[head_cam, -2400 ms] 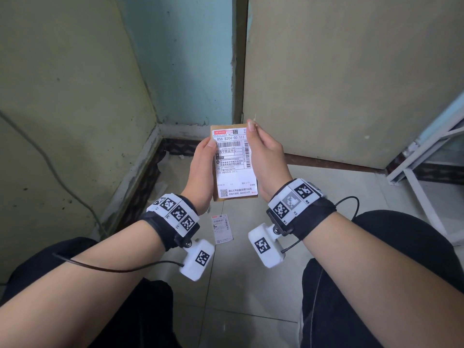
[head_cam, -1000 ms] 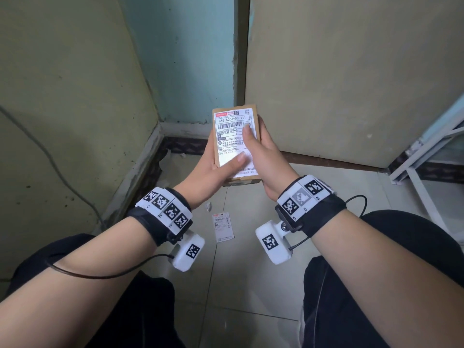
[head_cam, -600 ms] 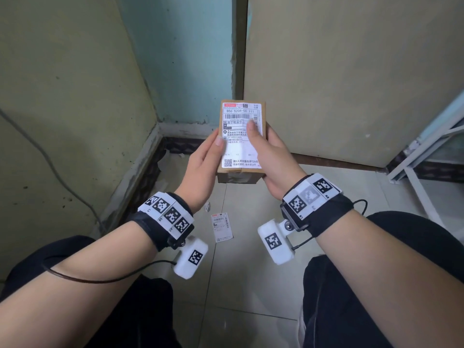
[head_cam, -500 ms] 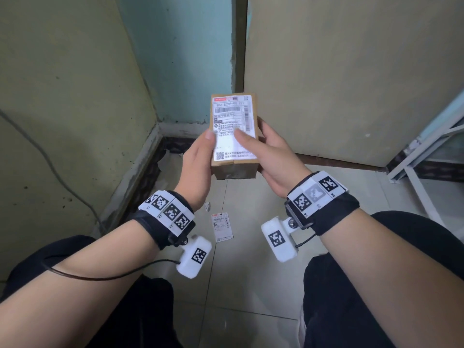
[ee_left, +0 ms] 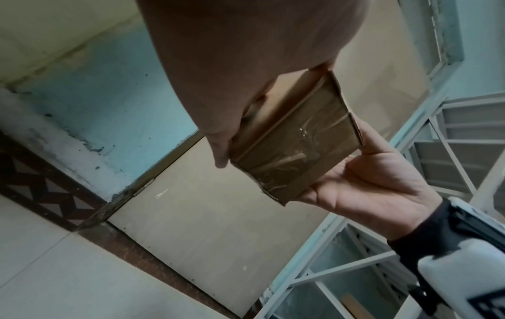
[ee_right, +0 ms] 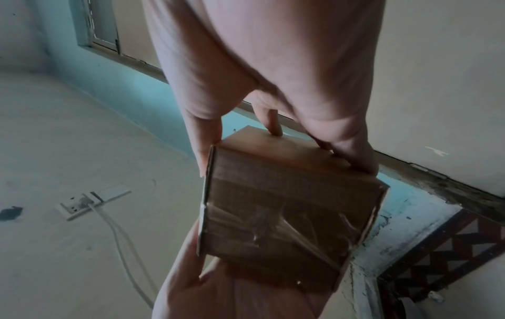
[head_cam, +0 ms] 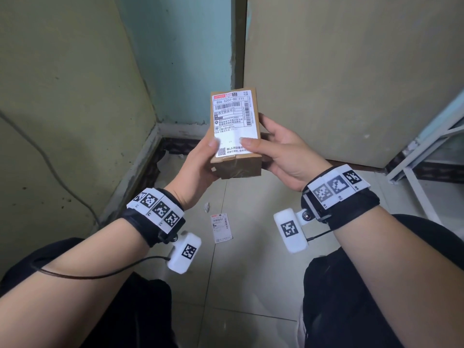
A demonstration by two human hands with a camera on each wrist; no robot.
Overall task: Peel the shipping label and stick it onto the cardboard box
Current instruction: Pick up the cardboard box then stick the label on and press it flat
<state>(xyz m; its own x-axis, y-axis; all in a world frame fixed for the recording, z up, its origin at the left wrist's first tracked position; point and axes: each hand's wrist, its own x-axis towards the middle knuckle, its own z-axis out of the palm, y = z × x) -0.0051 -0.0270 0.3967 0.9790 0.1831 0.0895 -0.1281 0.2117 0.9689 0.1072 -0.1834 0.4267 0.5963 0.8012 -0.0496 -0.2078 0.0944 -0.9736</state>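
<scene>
Over on the left, a thin dark cable (head_cam: 57,172) hangs down the yellow wall (head_cam: 62,96). Next comes the left hand (head_cam: 198,169), with a black wrist band (head_cam: 155,214) that has checkered squares on it. This hand holds the cardboard box (head_cam: 237,167) from the left side, fingers wrapped under it and thumb lying on top. The box is up in the air, between both hands, above the tiled floor (head_cam: 251,259). Its white shipping label (head_cam: 234,123) is stuck flat on the top face, with black bars and writing on it. Both thumbs press on the lower part of the label. The right hand (head_cam: 283,151) grips the box from the right side, fingers curled behind it. Clear tape shines on the near end of the box. Down below, a small paper slip (head_cam: 221,228) lies on the floor between the knees. Far right stands a white metal frame (head_cam: 414,177).
</scene>
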